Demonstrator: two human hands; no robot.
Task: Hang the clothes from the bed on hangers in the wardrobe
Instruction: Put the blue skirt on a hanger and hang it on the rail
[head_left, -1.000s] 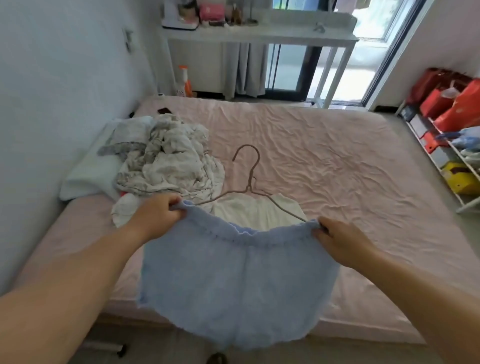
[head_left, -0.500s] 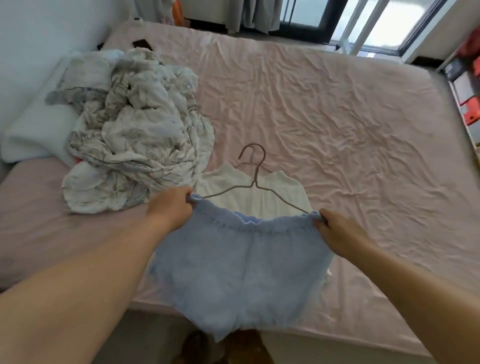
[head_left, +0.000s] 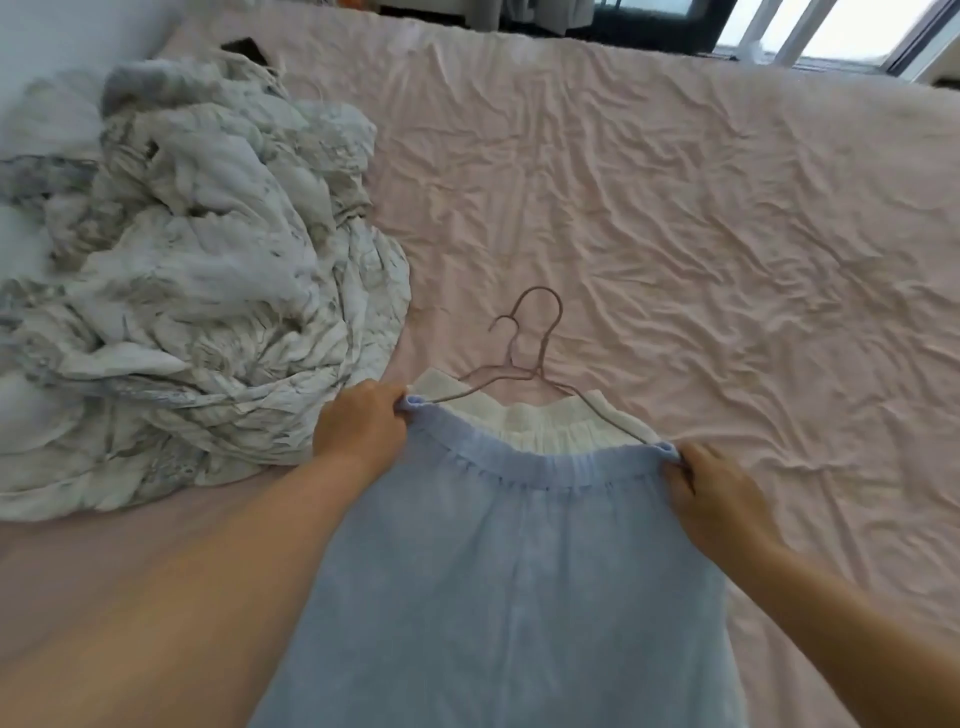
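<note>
Holding the blue shorts by the two ends of their elastic waistband, you keep the band stretched flat and level, which is likely why the hands sit so far apart: a taut band is easier to line up with a hanger. In the head view, your left hand pinches the left corner of the band, fingers curled round the fabric, and your right hand clamps the right corner the same way. The shorts hang toward you over the near edge of the bed.

Just beyond the waistband lies a white garment with what look like two thin wire hangers resting on it, hooks pointing to the far side; the blue waistband overlaps its near edge. That puts the hangers within easy reach, so you seem about to lay the shorts down beside or over them before threading one.

To the left, a crumpled heap of pale patterned cloth sits on the bed, well apart from the hangers. Whether it is clothing or bedding I cannot tell. The wardrobe is not in view.
</note>
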